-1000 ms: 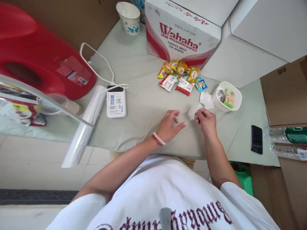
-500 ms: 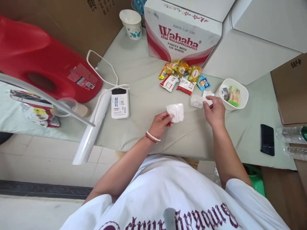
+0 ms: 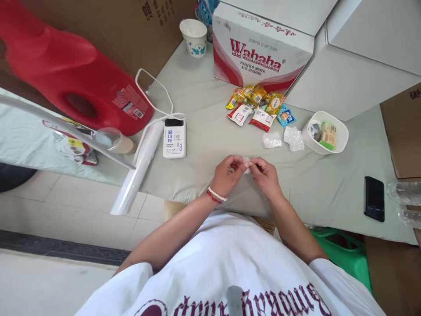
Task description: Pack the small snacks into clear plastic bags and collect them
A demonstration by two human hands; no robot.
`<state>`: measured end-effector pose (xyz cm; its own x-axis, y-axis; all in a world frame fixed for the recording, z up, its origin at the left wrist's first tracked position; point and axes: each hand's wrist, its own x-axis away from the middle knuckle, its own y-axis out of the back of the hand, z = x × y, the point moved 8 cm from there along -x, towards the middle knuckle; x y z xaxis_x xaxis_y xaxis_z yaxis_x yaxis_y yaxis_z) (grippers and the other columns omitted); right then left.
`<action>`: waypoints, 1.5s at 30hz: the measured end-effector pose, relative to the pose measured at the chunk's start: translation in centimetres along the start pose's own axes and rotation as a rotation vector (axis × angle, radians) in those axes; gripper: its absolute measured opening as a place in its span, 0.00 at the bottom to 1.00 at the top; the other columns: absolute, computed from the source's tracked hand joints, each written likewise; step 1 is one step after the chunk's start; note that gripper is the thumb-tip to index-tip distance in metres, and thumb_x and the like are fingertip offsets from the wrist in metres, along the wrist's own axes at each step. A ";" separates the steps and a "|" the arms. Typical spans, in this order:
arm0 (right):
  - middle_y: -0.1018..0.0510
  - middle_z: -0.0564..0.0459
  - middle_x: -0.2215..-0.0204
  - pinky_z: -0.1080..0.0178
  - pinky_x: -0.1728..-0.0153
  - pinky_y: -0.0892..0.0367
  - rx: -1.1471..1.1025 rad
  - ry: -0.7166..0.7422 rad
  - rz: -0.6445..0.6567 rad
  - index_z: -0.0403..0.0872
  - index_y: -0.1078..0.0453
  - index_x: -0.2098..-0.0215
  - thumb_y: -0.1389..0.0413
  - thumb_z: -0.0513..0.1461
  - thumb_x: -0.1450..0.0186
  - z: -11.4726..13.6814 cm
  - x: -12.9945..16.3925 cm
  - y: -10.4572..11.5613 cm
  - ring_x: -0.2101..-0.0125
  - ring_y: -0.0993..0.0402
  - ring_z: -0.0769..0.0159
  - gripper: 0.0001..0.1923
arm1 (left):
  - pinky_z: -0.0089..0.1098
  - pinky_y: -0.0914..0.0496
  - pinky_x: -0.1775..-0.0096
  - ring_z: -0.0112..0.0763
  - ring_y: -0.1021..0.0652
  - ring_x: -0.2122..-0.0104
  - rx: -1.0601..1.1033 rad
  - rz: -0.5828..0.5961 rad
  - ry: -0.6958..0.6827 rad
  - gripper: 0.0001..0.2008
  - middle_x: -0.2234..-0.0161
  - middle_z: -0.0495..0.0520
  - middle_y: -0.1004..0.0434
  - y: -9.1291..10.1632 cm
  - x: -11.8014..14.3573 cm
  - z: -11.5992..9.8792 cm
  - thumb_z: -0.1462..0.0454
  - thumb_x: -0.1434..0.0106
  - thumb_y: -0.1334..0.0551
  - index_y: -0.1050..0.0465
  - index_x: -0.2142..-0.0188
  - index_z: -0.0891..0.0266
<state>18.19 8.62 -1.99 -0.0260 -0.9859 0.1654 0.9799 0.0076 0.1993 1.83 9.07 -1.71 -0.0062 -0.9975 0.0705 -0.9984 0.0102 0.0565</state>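
My left hand [image 3: 226,174] and my right hand [image 3: 264,176] meet over the near part of the table, fingers pinched together. Between their fingertips is a small white packet [image 3: 246,169], mostly covered by the fingers, so its kind is hard to make out. Beyond the right hand, a flat white packet [image 3: 272,140] and a crumpled white packet [image 3: 294,138] lie side by side on the cloth. Just right of these stands a white plastic tub [image 3: 342,139] holding a green-and-cream packet [image 3: 328,135] and a dark-and-clear one.
Wrapped snacks [image 3: 256,105] lie before a Wahaha water carton [image 3: 259,57]. A paper cup [image 3: 194,39], a white power bank [image 3: 174,139] with a cable, a clear film roll [image 3: 140,169] and a red jug [image 3: 98,87] are left. A black phone [image 3: 374,199] lies right.
My right hand has left the white packets beside the tub and come to my left hand. Both now hold the small white packet, which is nearer my body. The view has shifted slightly.
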 end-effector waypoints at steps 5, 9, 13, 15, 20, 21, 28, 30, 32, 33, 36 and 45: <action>0.30 0.58 0.77 0.67 0.78 0.43 0.018 -0.015 -0.019 0.50 0.24 0.66 0.39 0.53 0.35 0.0 0.7 -0.2 0.78 0.39 0.70 0.16 | 0.29 0.32 0.67 0.27 0.27 0.73 0.154 0.077 0.115 0.15 0.75 0.47 0.25 -0.9 -0.3 1.1 0.51 0.40 0.33 0.23 0.67 0.62; 0.37 0.61 0.81 0.67 0.80 0.48 -0.172 -0.143 -0.109 0.49 0.30 0.69 0.39 0.51 0.37 -1.3 0.6 0.5 0.81 0.46 0.72 0.15 | 0.28 0.34 0.70 0.26 0.29 0.74 0.187 0.093 0.140 0.15 0.76 0.47 0.26 -0.7 -0.2 1.8 0.51 0.40 0.33 0.22 0.68 0.62; 0.38 0.60 0.78 0.68 0.80 0.45 -0.286 -0.103 -0.239 0.50 0.37 0.71 0.38 0.52 0.38 -1.0 0.0 2.6 0.78 0.44 0.72 0.18 | 0.27 0.35 0.72 0.24 0.32 0.75 0.274 0.068 0.163 0.16 0.77 0.45 0.31 0.3 -0.3 2.3 0.51 0.41 0.32 0.27 0.70 0.61; 0.37 0.60 0.76 0.68 0.77 0.39 -0.287 -0.044 -0.278 0.51 0.38 0.70 0.37 0.55 0.39 -0.4 -0.4 3.9 0.77 0.41 0.71 0.21 | 0.27 0.36 0.72 0.24 0.32 0.75 0.340 0.076 0.188 0.17 0.76 0.44 0.32 1.0 -0.5 2.8 0.50 0.41 0.32 0.29 0.69 0.60; 0.34 0.60 0.75 0.69 0.81 0.39 -0.267 -0.045 -0.289 0.52 0.35 0.65 0.35 0.58 0.41 0.4 -0.5 5.4 0.77 0.38 0.71 0.23 | 0.28 0.35 0.70 0.26 0.29 0.72 0.190 -0.084 0.167 0.15 0.70 0.48 0.27 4.3 0.1 2.5 0.51 0.39 0.33 0.30 0.66 0.60; 0.33 0.60 0.75 0.69 0.82 0.39 -0.255 -0.048 -0.275 0.52 0.34 0.65 0.35 0.57 0.40 0.8 -0.4 5.2 0.77 0.37 0.71 0.22 | 0.28 0.34 0.69 0.26 0.29 0.71 0.123 -0.140 0.112 0.14 0.69 0.48 0.27 4.9 0.4 1.6 0.52 0.38 0.33 0.30 0.66 0.60; 0.20 0.56 0.70 0.62 0.67 0.22 -0.285 -0.047 -0.077 0.51 0.27 0.61 0.30 0.49 0.42 3.9 0.7 1.3 0.70 0.22 0.67 0.17 | 0.33 0.29 0.59 0.35 0.24 0.59 -0.053 0.112 -0.229 0.16 0.58 0.55 0.24 -1.0 1.6 -4.8 0.51 0.39 0.31 0.27 0.59 0.58; 0.18 0.54 0.67 0.61 0.63 0.21 -0.229 -0.022 -0.063 0.51 0.25 0.61 0.30 0.47 0.43 4.8 0.9 1.2 0.67 0.20 0.66 0.17 | 0.33 0.29 0.58 0.35 0.24 0.59 -0.034 0.087 -0.195 0.13 0.60 0.55 0.22 -1.4 0.9 -4.4 0.52 0.35 0.34 0.27 0.61 0.58; 0.17 0.54 0.67 0.60 0.63 0.20 -0.154 0.014 -0.089 0.50 0.23 0.60 0.30 0.47 0.42 5.5 1.0 2.0 0.66 0.19 0.65 0.16 | 0.33 0.29 0.57 0.33 0.24 0.62 0.025 0.084 -0.152 0.12 0.64 0.53 0.22 -0.9 0.0 -3.7 0.53 0.31 0.38 0.26 0.64 0.59; 0.17 0.54 0.67 0.60 0.63 0.20 -0.112 0.032 -0.104 0.50 0.22 0.60 0.30 0.47 0.42 5.9 1.0 2.6 0.66 0.20 0.65 0.15 | 0.32 0.29 0.58 0.32 0.24 0.64 0.061 0.087 -0.129 0.13 0.66 0.52 0.22 -0.5 -0.4 -3.3 0.53 0.31 0.38 0.27 0.65 0.59; 0.18 0.54 0.67 0.62 0.67 0.21 0.017 0.073 -0.127 0.49 0.20 0.61 0.32 0.46 0.40 7.0 0.9 4.2 0.70 0.23 0.68 0.12 | 0.31 0.30 0.60 0.30 0.25 0.67 0.161 0.013 -0.059 0.16 0.69 0.50 0.24 1.5 -1.3 -2.4 0.50 0.31 0.38 0.30 0.66 0.59; 0.20 0.55 0.71 0.62 0.68 0.20 -0.073 0.015 -0.096 0.49 0.24 0.65 0.29 0.48 0.42 8.3 0.7 2.0 0.72 0.21 0.67 0.15 | 0.33 0.27 0.53 0.33 0.22 0.58 0.238 0.136 -0.088 0.21 0.61 0.52 0.21 -1.6 -0.4 -4.7 0.44 0.38 0.32 0.31 0.64 0.59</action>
<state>18.48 9.30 6.60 -0.1179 -0.9839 0.1340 0.9848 -0.0985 0.1430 3.70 9.78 2.87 -0.1360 -0.9904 -0.0257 -0.9732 0.1384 -0.1836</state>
